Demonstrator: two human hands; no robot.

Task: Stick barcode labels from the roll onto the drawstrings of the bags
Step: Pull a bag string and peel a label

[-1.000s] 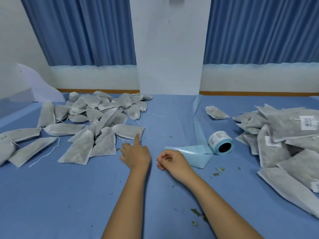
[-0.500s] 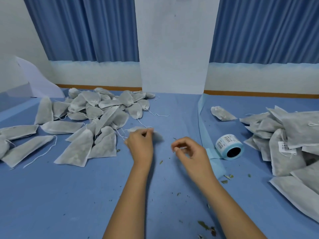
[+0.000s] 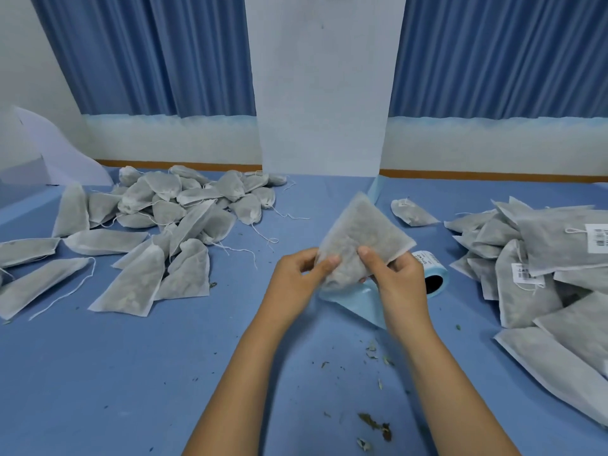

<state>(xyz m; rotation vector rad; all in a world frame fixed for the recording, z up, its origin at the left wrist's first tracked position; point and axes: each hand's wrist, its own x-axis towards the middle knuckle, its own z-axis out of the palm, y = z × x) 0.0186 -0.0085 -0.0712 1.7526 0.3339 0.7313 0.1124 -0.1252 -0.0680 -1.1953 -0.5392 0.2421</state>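
Note:
Both hands hold one grey drawstring bag (image 3: 362, 235) up over the middle of the blue table. My left hand (image 3: 297, 278) pinches its lower left edge, and my right hand (image 3: 399, 278) grips its lower right part. The bag's drawstring is hidden. Just behind my right hand lies the barcode label roll (image 3: 431, 274), with its pale blue backing strip (image 3: 358, 301) trailing under my hands. A heap of unlabelled bags (image 3: 164, 232) with loose strings lies at the left. Bags bearing barcode labels (image 3: 543, 258) are piled at the right.
One bag (image 3: 413, 213) lies alone behind the roll. Dried leaf crumbs (image 3: 375, 422) are scattered on the blue table (image 3: 131, 373) in front of me. A white pillar (image 3: 324, 93) and blue curtains stand at the table's far edge. A white sheet (image 3: 59, 149) leans at the far left.
My left hand took a bag from the left heap and brought it to the middle. My right hand came up and took hold of it too. The view shifted left.

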